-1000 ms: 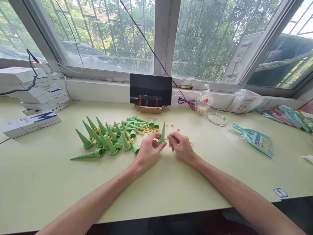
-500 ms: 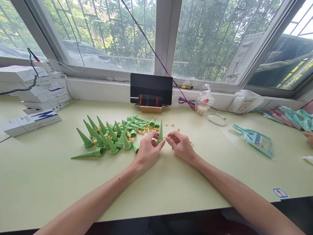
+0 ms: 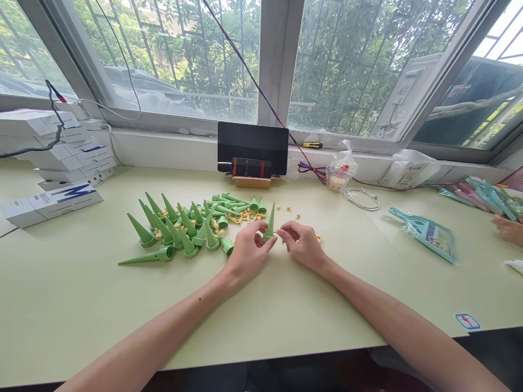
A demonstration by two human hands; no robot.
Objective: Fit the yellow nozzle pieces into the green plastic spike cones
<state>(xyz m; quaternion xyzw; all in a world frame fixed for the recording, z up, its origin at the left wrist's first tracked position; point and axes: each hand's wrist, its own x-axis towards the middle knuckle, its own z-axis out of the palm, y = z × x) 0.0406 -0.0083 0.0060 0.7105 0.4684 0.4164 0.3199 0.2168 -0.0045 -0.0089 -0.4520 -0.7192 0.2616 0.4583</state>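
In the left centre of the frame a group of green cones (image 3: pixel 175 231) stands on the table (image 3: pixel 261 321). Most of them are upright, and one long cone (image 3: pixel 147 256) lies on its side in front of them. Small yellow pieces (image 3: pixel 245 216) are scattered behind the group.

Just right of this group is the left hand (image 3: pixel 247 253). Its thumb and fingers are closed around the wide lower end of a single green cone (image 3: pixel 269 222). This cone stands almost upright near the middle of the frame. Its long axis runs toward the top of the frame, leaning a little to the right, with the tip up and the open base down by the fingers.

The right hand (image 3: pixel 304 247) is directly to the right of the cone. Its fingers are curled and its fingertips are pinched together, touching or nearly touching the cone's base. Whether a yellow piece is between them is too small to tell. Both hands are equally close to the cone, one on each side.

At the far right edge another person's hand (image 3: pixel 509 228) rests, well apart.
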